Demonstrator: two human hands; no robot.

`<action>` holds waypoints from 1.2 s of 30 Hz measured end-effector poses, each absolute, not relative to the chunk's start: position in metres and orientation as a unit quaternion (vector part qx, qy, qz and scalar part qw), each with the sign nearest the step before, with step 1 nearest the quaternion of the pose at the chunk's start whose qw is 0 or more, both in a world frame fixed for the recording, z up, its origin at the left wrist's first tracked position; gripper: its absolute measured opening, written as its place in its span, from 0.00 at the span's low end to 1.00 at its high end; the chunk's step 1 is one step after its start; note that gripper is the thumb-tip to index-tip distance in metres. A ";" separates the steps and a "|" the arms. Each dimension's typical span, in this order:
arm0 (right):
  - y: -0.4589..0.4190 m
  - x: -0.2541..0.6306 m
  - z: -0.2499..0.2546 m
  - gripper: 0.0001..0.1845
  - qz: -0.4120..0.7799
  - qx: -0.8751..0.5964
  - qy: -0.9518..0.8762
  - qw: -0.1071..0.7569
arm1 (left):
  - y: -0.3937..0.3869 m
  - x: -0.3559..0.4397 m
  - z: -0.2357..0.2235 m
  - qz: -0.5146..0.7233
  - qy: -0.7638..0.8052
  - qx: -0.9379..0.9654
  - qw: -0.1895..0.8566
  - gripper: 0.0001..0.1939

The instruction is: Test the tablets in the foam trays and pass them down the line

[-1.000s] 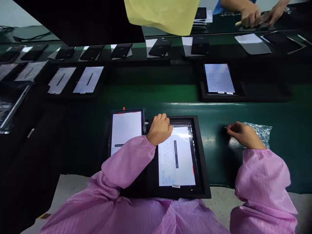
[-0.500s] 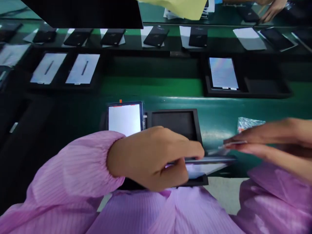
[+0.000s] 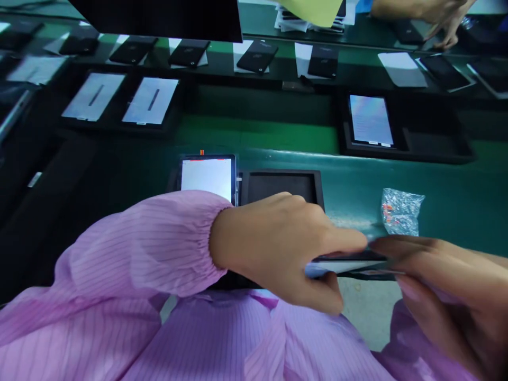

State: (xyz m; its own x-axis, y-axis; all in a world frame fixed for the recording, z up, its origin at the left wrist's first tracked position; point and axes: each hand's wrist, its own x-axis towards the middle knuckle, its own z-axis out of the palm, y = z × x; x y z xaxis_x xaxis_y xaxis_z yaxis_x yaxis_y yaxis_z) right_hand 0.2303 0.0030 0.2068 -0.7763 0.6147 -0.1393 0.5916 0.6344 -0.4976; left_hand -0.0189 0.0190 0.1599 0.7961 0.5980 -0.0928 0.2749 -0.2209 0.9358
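My left hand (image 3: pixel 286 248) is closed around a tablet (image 3: pixel 349 265), which is turned almost edge-on to me. Only a thin dark edge and a pale strip of its face show between thumb and forefinger. At the tablet's right end, my right hand (image 3: pixel 448 280) pinches a thin flat piece (image 3: pixel 383 272), blurred and partly hidden by the fingers. Beneath my left arm, a second tablet (image 3: pixel 208 177) with a lit white screen lies in the left part of a black tray (image 3: pixel 320 185). The tray's right compartment shows its bare black bottom.
A clear plastic bag (image 3: pixel 402 211) with small orange-red items lies right of the tray. Beyond stand a black tray (image 3: pixel 436 156) with a lit tablet (image 3: pixel 372 120) and two lit tablets at left. Dark tablets on papers line the back. Another person's hand (image 3: pixel 448 26) shows top right.
My left hand has moved right with the tablet. The right hand has come lower and against the tablet's right end, uncovering the plastic bag. The view has shifted slightly.
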 end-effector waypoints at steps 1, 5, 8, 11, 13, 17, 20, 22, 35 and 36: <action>0.007 0.222 0.206 0.09 0.265 -0.329 -0.906 0.020 | 0.020 -0.019 0.159 0.157 0.279 0.760 0.565 0.11; 0.021 0.194 0.201 0.07 0.261 -0.276 -0.924 0.039 | 0.015 -0.032 0.159 0.218 0.305 0.725 0.578 0.11; 0.027 0.180 0.196 0.07 0.271 -0.227 -0.934 0.050 | 0.001 -0.044 0.163 0.262 0.379 0.685 0.564 0.10; 0.030 0.171 0.193 0.06 0.275 -0.193 -0.941 0.041 | -0.012 -0.049 0.164 0.297 0.430 0.642 0.561 0.11; 0.031 0.166 0.192 0.06 0.281 -0.177 -0.943 0.037 | -0.017 -0.049 0.163 0.323 0.445 0.617 0.562 0.10; 0.034 0.160 0.193 0.07 0.291 -0.164 -0.942 0.034 | -0.023 -0.045 0.160 0.358 0.463 0.588 0.558 0.10; 0.035 0.157 0.194 0.07 0.303 -0.155 -0.940 0.030 | -0.025 -0.044 0.160 0.368 0.474 0.575 0.557 0.10; 0.035 0.156 0.194 0.08 0.304 -0.150 -0.941 0.026 | -0.026 -0.044 0.160 0.369 0.479 0.569 0.558 0.10; 0.041 0.147 0.197 0.12 0.311 -0.133 -0.941 0.019 | -0.026 -0.044 0.160 0.364 0.479 0.567 0.563 0.11; 0.041 0.147 0.197 0.12 0.315 -0.125 -0.941 0.014 | -0.026 -0.044 0.160 0.362 0.478 0.569 0.562 0.11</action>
